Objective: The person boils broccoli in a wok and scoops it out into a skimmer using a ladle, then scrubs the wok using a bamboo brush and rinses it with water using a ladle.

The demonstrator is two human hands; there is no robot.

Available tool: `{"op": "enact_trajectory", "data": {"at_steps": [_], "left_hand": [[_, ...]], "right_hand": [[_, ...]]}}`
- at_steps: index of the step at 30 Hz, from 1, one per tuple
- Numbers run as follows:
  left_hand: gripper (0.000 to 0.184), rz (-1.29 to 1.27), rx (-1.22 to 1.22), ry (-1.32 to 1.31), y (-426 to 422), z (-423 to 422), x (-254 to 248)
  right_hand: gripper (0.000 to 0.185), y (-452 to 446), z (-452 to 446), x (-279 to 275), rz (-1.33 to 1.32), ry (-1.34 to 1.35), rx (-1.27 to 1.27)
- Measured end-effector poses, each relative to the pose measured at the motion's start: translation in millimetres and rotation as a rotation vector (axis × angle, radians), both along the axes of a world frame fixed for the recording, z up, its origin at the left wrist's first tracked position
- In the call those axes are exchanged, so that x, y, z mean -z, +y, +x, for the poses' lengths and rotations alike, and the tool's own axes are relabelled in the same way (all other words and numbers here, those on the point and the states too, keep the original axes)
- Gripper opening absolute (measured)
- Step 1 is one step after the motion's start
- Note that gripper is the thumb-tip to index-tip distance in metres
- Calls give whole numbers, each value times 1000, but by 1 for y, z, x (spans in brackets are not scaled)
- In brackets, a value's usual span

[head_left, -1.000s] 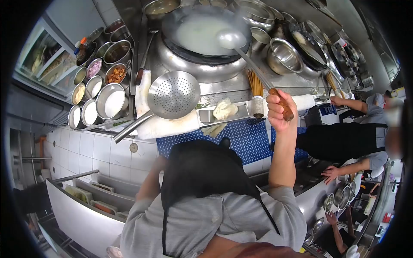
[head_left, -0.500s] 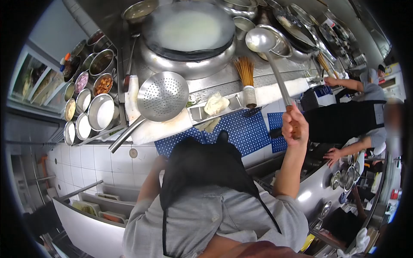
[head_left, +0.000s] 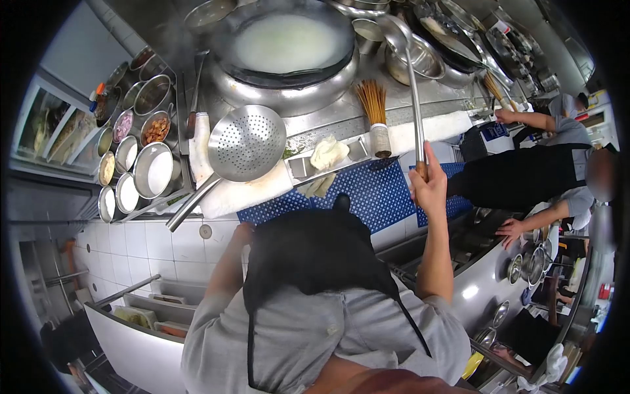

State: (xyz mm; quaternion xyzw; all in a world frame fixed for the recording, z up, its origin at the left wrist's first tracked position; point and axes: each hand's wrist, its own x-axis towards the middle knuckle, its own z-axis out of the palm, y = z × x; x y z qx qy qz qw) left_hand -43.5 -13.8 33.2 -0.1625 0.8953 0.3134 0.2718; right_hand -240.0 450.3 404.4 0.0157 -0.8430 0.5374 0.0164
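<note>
My right hand (head_left: 430,184) is closed round the wooden end of a long-handled ladle (head_left: 416,98), its index finger stretched along the handle. The ladle's bowl is tilted at the edge of a metal bowl (head_left: 430,62); whether they touch I cannot tell. Left of it, a black wok (head_left: 226,49) on a round metal burner holds pale, cloudy, steaming liquid (head_left: 285,43). My left hand (head_left: 243,234) hangs beside my black apron (head_left: 305,256), near the counter's front edge, its fingers mostly hidden. A perforated strainer (head_left: 247,141) rests in front of the wok.
A bamboo brush (head_left: 374,108) and a crumpled pale cloth (head_left: 329,153) lie along the counter edge. Metal pots of ingredients (head_left: 155,169) stand at the left. A co-worker in a black apron (head_left: 525,176) stands at the right, near other woks (head_left: 446,43).
The ladle's bowl has moved away from me and tilted over the metal bowl. My right index finger has straightened along the handle. Steam over the wok has thinned.
</note>
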Motion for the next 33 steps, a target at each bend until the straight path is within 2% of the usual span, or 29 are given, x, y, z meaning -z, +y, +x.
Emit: {"op": "enact_trajectory", "data": {"at_steps": [3, 6, 7, 11, 13, 14, 17, 20, 21, 23, 25, 28, 29, 31, 32, 33], "left_hand": [[24, 111, -113, -133, 9, -3, -18], [27, 65, -208, 9, 6, 20, 25], [25, -15, -24, 58, 7, 24, 23], [23, 70, -118, 62, 10, 52, 21], [23, 27, -141, 34, 16, 69, 23], [23, 6, -151, 17, 17, 74, 24], [23, 160, -344, -141, 33, 83, -27], [21, 109, -204, -54, 26, 110, 32], [21, 115, -214, -47, 27, 110, 31], [21, 131, -230, -39, 30, 112, 30], [21, 121, -162, 23, 27, 114, 49], [22, 91, -101, 231, 22, 114, 74], [22, 77, -86, 321, 20, 111, 79], [25, 50, -21, 148, 16, 94, 78], [26, 34, 16, 58, 12, 84, 76], [25, 77, -97, 9, 12, 74, 68]], "right_hand": [[65, -22, -20, -22, -146, -64, -64], [68, -50, -49, -27, -215, -121, -137], [68, -59, -62, -27, -233, -121, -150], [71, -102, -121, -20, -199, -141, -207], [70, -122, -156, -7, -181, -149, -243], [71, -131, -169, -5, -254, -207, -240], [68, -154, -205, -3, -521, -436, -247], [63, -164, -220, -1, -707, -603, -297], [59, -164, -219, 0, -721, -634, -332], [60, -153, -218, -2, -668, -668, -417], [64, -141, -206, -13, -562, -646, -477], [65, -129, -173, -28, -52, -347, -493], [61, -125, -165, -22, 124, -152, -517], [65, -118, -149, -32, 279, 69, -538], [65, -112, -137, -45, 210, -17, -524], [65, -110, -122, -63, 142, -100, -502]]}}
